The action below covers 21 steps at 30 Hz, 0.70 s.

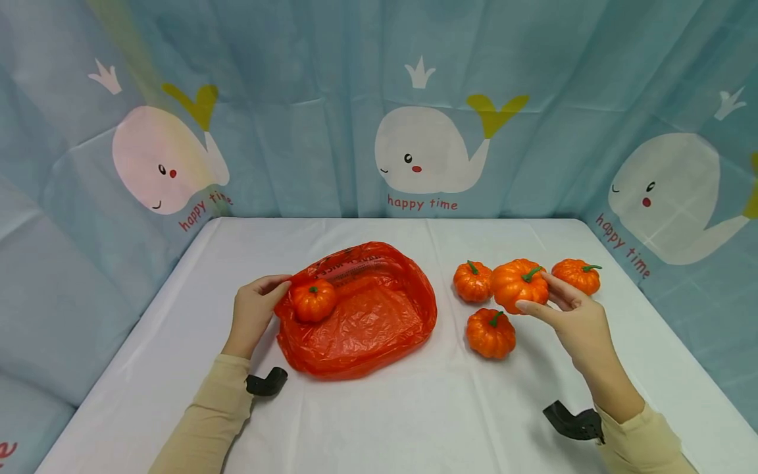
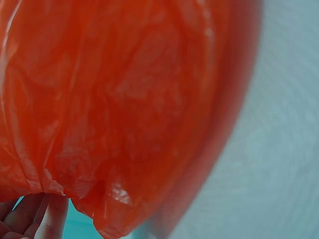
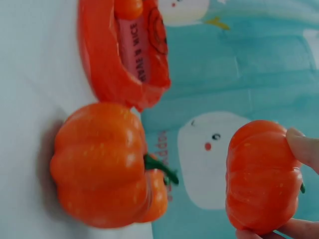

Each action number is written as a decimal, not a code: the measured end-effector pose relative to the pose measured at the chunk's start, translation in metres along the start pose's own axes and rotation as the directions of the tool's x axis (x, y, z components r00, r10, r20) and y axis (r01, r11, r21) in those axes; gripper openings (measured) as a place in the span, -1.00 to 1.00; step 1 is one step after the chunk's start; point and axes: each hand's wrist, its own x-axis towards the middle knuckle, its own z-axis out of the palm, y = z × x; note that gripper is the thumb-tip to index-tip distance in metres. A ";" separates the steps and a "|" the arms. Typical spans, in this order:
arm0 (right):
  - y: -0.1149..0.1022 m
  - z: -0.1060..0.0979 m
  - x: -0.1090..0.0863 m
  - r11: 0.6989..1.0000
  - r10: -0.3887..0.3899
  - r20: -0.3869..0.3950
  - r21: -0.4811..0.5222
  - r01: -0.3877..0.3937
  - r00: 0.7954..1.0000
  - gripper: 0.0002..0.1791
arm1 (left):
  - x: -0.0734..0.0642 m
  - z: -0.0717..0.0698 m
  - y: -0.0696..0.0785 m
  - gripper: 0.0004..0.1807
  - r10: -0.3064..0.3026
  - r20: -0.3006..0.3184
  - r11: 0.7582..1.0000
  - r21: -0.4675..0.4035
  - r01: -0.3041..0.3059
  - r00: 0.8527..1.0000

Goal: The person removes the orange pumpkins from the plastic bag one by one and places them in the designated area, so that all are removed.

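Observation:
A red plastic bag [image 1: 367, 322] lies spread on the table with its mouth facing up, and one small orange pumpkin [image 1: 314, 300] sits inside at its left. My left hand [image 1: 253, 311] pinches the bag's left rim. In the left wrist view the bag [image 2: 114, 99] fills most of the picture, hiding the fingertips. Over on the right, my right hand [image 1: 577, 326] grips an orange pumpkin [image 1: 516, 286] between thumb and fingers, raised above the table. The right wrist view shows this held pumpkin [image 3: 261, 177] with the thumb on one side and fingers on the other.
Three more pumpkins stand around the held one: one behind left [image 1: 472, 282], a nearer pumpkin [image 1: 491, 334] and a far right pumpkin [image 1: 576, 276]. White cloth covers the table [image 1: 391, 421]. A blue whale-print curtain [image 1: 296, 151] hangs behind and at both sides.

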 end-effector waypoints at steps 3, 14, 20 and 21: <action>0.007 -0.005 -0.001 0.999 0.032 -0.012 0.010 -0.032 0.999 0.02 | 0.000 0.000 0.000 -0.57 0.001 0.002 1.000 -0.005 -0.001 1.000; 0.037 -0.020 0.001 0.992 0.122 -0.077 0.021 -0.121 0.990 0.05 | 0.000 -0.001 0.000 -0.57 0.007 0.002 1.000 0.002 -0.007 1.000; 0.048 -0.023 0.003 0.988 0.154 -0.075 0.005 -0.154 0.985 0.07 | 0.001 0.000 -0.001 -0.58 0.006 0.001 1.000 0.003 -0.006 1.000; 0.050 -0.023 0.003 0.987 0.158 -0.074 0.002 -0.159 0.985 0.07 | 0.001 0.000 -0.001 -0.58 0.006 0.000 1.000 0.002 -0.006 1.000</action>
